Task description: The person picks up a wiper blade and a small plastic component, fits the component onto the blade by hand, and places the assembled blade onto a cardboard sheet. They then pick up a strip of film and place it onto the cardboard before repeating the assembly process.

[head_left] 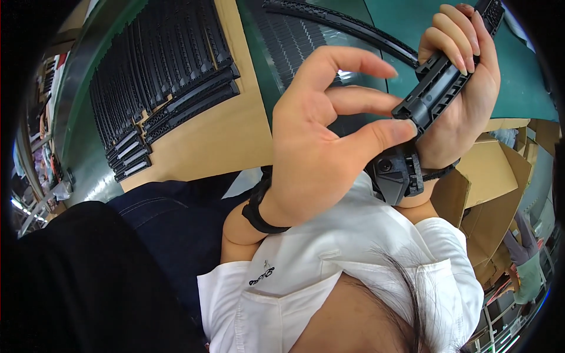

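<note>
Head view looks down on two bare hands raised close in front of the camera. Right hand point(465, 88) is wrapped around a long black plastic bar point(438, 88), its fingers curled over the upper side and the palm behind it. That bar runs slantwise, its long axis going from a blocky lower end near the picture's middle up to the right, where the far end passes beyond the fingertips toward the top edge. Left hand point(323, 135) holds nothing fully; its thumb tip presses against the bar's lower end while the index and middle fingers arch loosely above, apart from it. Each wrist wears a black strap, the right one carrying a small black device point(397, 173). Beneath the hands a curved black strip point(347, 25) lies on a green table point(529, 82). To the left, rows of similar black parts point(165, 65) are stacked side by side on a brown cardboard sheet point(223, 135). Cardboard boxes point(488, 188) stand to the right.
</note>
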Demonstrator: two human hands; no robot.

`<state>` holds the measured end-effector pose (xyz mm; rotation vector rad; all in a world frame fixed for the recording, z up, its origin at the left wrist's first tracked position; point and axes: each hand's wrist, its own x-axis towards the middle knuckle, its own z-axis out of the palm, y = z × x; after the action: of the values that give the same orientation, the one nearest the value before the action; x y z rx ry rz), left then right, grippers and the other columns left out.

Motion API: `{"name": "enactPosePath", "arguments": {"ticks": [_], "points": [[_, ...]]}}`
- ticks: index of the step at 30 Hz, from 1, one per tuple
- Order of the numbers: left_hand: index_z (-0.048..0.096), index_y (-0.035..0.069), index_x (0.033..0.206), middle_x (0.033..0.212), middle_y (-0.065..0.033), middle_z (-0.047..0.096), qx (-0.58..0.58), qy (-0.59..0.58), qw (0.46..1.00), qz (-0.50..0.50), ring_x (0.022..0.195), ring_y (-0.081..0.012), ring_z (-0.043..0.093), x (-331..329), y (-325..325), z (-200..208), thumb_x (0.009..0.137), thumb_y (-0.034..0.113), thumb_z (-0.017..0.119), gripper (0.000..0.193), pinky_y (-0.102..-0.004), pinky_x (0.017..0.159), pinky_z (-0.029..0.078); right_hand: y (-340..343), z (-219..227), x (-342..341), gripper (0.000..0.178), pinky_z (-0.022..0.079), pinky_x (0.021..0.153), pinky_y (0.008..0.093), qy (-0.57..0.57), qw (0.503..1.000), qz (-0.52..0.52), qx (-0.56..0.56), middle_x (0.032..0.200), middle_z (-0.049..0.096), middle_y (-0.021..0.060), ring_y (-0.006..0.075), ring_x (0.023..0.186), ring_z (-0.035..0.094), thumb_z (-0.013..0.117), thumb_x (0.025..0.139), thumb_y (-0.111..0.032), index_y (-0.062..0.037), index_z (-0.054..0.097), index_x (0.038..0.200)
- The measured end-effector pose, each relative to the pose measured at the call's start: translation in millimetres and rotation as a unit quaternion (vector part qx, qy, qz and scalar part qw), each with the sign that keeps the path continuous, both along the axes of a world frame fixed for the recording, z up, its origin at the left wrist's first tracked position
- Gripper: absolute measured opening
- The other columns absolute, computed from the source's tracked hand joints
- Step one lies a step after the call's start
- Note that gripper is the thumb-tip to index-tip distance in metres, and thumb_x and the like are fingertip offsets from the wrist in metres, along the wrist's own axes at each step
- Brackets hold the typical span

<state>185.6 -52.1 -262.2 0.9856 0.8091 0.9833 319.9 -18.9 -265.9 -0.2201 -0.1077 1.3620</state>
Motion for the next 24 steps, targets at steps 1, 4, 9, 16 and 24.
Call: {"name": "enactPosePath", "arguments": {"ticks": [1,4,9,16,24], "points": [[0.040,-0.003,0.101,0.082,-0.0119,0.059,-0.011,-0.006,1.000,-0.003,0.075,-0.0119,0.057,3,1,2,0.067,-0.008,0.061,0.040,-0.0200,0.069,0.045,1,1,3,0.018,0.029,0.038,0.0181,0.000,1.000,0.001,0.002,0.055,0.032,-0.0003,0.0061,0.041,0.029,0.031,0.090,-0.013,0.0002,0.039,0.082],[0.038,-0.003,0.099,0.080,-0.0139,0.061,-0.020,-0.011,1.000,-0.011,0.074,-0.0129,0.057,10,5,3,0.070,-0.008,0.059,0.037,-0.0207,0.069,0.046,3,0,12,0.018,0.029,0.038,0.0183,-0.002,1.000,-0.004,0.008,0.055,0.031,-0.0003,0.0062,0.041,0.029,0.030,0.090,-0.013,0.0003,0.039,0.082],[0.037,-0.002,0.099,0.081,-0.0160,0.060,-0.052,-0.041,0.997,-0.040,0.077,-0.0141,0.057,19,15,-3,0.074,-0.005,0.056,0.032,-0.0208,0.070,0.045,3,3,19,0.018,0.029,0.038,0.0186,0.028,1.000,0.009,-0.004,0.055,0.031,-0.0004,0.0063,0.041,0.029,0.030,0.090,-0.013,-0.0002,0.039,0.081],[0.032,-0.001,0.103,0.084,-0.0195,0.059,-0.089,-0.095,0.988,-0.080,0.081,-0.0181,0.058,32,15,6,0.078,-0.002,0.052,0.033,-0.0227,0.072,0.045,11,-3,33,0.019,0.029,0.038,0.0186,0.117,0.990,0.076,-0.019,0.054,0.031,-0.0004,0.0064,0.041,0.029,0.031,0.090,-0.013,-0.0015,0.038,0.077],[0.029,0.000,0.099,0.084,-0.0205,0.059,0.040,0.068,0.995,-0.068,0.080,-0.0187,0.058,30,16,4,0.076,-0.006,0.052,0.033,-0.0238,0.073,0.046,16,-20,38,0.011,0.029,0.040,0.0179,0.121,0.987,0.102,0.017,0.058,0.034,0.0003,0.0066,0.044,0.031,0.035,0.087,-0.009,0.0005,0.040,0.083]]}}
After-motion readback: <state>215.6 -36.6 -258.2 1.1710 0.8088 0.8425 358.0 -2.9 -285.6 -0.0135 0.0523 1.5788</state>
